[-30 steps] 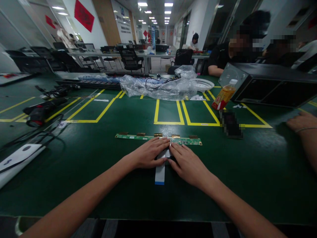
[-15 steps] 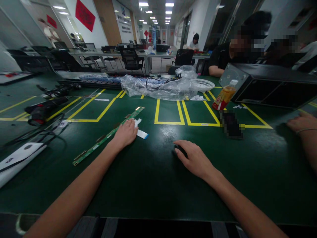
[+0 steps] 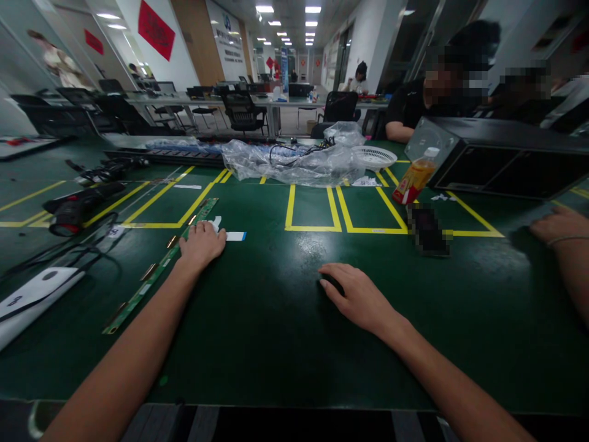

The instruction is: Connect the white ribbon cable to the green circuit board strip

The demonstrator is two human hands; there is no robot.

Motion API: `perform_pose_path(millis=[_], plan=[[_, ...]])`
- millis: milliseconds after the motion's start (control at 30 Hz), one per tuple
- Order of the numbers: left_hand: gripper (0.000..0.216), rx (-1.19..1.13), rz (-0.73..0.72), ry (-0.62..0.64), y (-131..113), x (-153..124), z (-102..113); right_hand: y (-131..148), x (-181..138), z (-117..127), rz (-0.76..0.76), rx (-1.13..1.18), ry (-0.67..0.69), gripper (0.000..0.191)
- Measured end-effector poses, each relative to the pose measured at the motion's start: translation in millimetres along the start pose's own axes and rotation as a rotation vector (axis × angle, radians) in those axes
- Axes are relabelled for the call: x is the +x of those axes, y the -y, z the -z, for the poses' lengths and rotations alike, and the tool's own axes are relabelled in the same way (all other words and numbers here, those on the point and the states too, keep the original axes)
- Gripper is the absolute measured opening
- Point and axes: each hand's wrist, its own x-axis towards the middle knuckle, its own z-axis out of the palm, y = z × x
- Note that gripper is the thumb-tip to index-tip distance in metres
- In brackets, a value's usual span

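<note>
A long, narrow green circuit board (image 3: 154,276) lies slantwise on the table at the left. My left hand (image 3: 201,245) is closed over its upper part, with the fingertips hidden against the board. White flat ribbon cable (image 3: 235,236) with a blue end sticks out to the right from beneath that hand, and another white piece shows above the knuckles. My right hand (image 3: 352,291) rests on the tabletop near the middle, fingers slightly bent and thumb apart, holding nothing.
Clear plastic wrap (image 3: 294,162) and a white basket (image 3: 375,158) lie at the back. To the right are a drink bottle (image 3: 414,178), a blurred dark object (image 3: 427,230), a black box (image 3: 501,156) and another person's hand (image 3: 559,226). Cables (image 3: 69,248) and a white device (image 3: 39,294) occupy the left.
My left hand has moved left, carrying the circuit board and ribbon cable along. The board now slants more steeply. My right hand has stayed nearly still.
</note>
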Motion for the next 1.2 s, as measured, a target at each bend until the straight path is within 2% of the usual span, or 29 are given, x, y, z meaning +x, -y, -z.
perform_pose_path(millis=[300,467,600,800,900,1000,1067,1133,1200], plan=[[0.081,-0.012,-0.02,-0.016,-2,-6,2,2,-1,2,-0.014,-0.001,0.004,0.032],[0.077,0.056,-0.059,-0.079,-3,-11,3,2,0,1,-0.005,0.002,0.012,0.032],[0.067,0.11,-0.316,-0.051,-22,-29,5,0,0,0,-0.007,0.005,0.012,0.033],[0.055,0.044,-1.032,0.002,-91,-91,-2,-1,1,-3,-0.008,-0.006,0.0,0.036],[0.055,-0.013,-1.281,-0.002,-116,-121,-6,-5,2,-8,0.018,-0.01,-0.006,0.042],[0.05,-0.036,-1.396,-0.006,-123,-134,-5,-8,1,-13,0.053,-0.034,0.03,0.047],[0.046,-0.063,-1.425,-0.006,-121,-133,-2,-9,1,-15,0.056,-0.069,0.065,0.049],[0.042,-0.11,-1.378,-0.018,-115,-123,3,-8,0,-16,0.046,-0.096,0.087,0.05],[0.04,-0.122,-1.236,-0.051,-105,-106,7,-7,0,-16,0.04,-0.103,0.092,0.049]])
